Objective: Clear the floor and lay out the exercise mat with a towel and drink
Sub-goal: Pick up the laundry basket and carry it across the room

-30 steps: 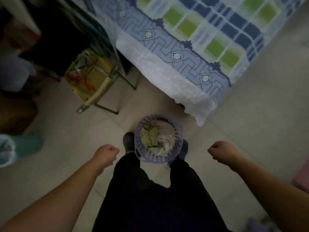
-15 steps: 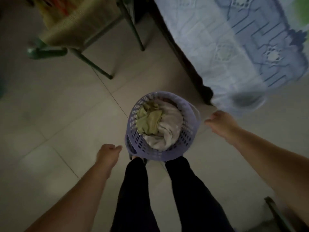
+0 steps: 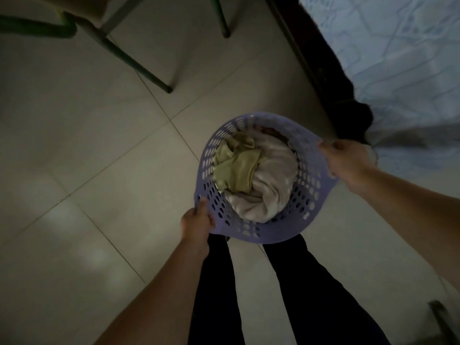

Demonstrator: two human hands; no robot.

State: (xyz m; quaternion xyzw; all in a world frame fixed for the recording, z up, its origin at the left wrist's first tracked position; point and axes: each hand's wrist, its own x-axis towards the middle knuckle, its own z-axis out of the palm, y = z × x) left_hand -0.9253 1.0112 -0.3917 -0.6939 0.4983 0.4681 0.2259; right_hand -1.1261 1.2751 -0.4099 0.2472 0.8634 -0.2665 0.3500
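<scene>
The basket point(image 3: 261, 235) stood on the tiles point(image 3: 99, 170) just in front of the person's feet, close beside the bed point(image 3: 398, 70), heaped with clothes point(image 3: 251, 178) above its rim. The likeliest mishap was a tilt: the two grips sat at opposite points of a thin, perforated rim that looked flexible, so an uneven lift could bend it and spill the top garments back onto the floor. The bed corner and the chair legs point(image 3: 139, 66) stood near, and a swing toward either could snag the load. The left hand point(image 3: 196, 224) pinched the near-left rim, thumb laid over the top, fingers hidden beneath. The right hand point(image 3: 348, 163) was curled closed over the far-right rim. No mat, towel or drink showed in view
</scene>
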